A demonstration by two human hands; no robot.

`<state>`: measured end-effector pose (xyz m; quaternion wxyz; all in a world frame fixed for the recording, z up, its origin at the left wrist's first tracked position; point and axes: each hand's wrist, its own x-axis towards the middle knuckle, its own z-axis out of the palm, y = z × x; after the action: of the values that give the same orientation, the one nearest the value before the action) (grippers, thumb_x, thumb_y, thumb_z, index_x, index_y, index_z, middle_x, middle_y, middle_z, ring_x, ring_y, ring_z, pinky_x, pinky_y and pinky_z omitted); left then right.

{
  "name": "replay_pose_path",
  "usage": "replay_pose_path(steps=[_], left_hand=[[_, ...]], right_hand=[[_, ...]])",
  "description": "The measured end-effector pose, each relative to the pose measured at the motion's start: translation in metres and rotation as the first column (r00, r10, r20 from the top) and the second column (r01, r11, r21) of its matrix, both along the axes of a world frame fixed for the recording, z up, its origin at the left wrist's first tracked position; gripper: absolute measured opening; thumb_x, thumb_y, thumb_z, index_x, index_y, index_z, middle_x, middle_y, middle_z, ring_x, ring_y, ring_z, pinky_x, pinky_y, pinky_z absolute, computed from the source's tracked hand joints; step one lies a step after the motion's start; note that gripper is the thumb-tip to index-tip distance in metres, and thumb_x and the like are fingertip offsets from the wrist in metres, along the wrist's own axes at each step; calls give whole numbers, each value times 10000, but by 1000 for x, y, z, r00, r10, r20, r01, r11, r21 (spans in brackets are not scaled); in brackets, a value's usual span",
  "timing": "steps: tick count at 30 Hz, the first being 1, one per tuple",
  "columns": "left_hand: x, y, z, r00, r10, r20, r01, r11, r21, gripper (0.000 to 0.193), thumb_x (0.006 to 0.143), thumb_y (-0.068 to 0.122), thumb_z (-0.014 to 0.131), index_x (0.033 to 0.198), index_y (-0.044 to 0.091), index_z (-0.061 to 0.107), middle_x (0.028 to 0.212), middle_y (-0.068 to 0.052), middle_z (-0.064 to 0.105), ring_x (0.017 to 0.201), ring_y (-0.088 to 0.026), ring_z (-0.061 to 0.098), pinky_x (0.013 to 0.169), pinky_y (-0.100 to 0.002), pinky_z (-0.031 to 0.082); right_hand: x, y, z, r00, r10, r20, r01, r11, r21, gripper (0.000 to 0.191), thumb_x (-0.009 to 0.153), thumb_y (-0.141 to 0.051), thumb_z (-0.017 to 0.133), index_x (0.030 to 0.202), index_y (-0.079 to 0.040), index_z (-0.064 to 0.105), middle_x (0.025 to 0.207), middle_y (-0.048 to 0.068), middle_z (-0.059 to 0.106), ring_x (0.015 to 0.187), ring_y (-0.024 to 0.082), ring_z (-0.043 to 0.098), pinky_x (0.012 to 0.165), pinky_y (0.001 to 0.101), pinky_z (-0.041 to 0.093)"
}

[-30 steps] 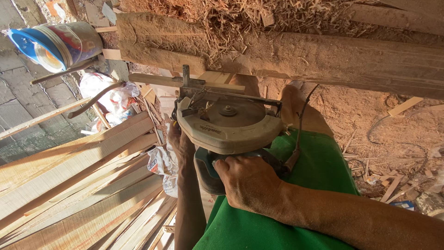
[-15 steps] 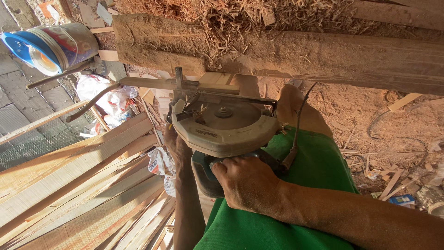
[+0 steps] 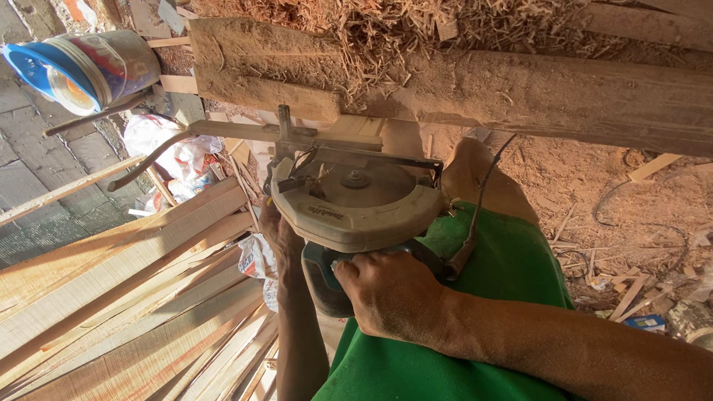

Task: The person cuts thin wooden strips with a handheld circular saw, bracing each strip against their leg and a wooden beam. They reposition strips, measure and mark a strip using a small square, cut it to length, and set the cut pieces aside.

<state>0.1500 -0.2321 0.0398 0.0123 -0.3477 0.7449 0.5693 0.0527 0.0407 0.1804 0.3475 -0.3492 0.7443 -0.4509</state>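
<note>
Step in hand, as I read it: you are steadying the circular saw for a cut, its base and rip guide set against the pale wooden strip that runs across the middle of the frame, just under the rough beam.

Your right hand is wrapped shut around the saw's dark teal handle, centre-low in frame. Your left hand reaches up from below at the saw's left edge; its fingers are partly hidden behind the housing, so I cannot tell whether that grip is closed on the saw body or on the strip.

Next move, in my judgement, calls for a level base, firm pressure along the guide, and the cord kept clear of the blade side.

Materials: the saw's cream guard is smooth, scuffed plastic, round. The beam is coarse, dusty, heaped with stringy shavings. Long, flat, straight-grained planks fan across the lower left. A blue-rimmed bucket lies tipped at upper left. Offcuts litter the earth floor on the right.
</note>
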Motion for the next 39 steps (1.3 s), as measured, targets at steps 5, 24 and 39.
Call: replay_pose_path(steps=[5,24,39], left_hand=[[-1,-13,-1,999,-34,-43,35,999,10,475,946,338,719,1216,-41,624,1069,-117,730,930,-162,686,829,-291,569],[-36,-121,33,991,23,-133,-34,996,-77,189,994,166,710,1100,20,653,917,-51,696,716,-91,593,591,-239,444],[-68,78,27,987,119,112,-156,889,430,548,974,439,584,1378,73,522,1146,-121,653,897,-188,659,616,-308,527]], right_hand=[[-5,-11,2,1000,-9,11,9,1000,-10,307,781,-186,749,968,23,625,722,141,663,662,275,706,546,420,583],[-33,-123,1,1000,12,9,-11,993,-117,216,838,-166,682,997,-31,624,794,179,709,710,343,733,597,494,591],[-4,93,33,921,-368,-131,379,922,79,419,708,-184,828,1097,-50,746,895,140,791,716,244,782,651,364,641]])
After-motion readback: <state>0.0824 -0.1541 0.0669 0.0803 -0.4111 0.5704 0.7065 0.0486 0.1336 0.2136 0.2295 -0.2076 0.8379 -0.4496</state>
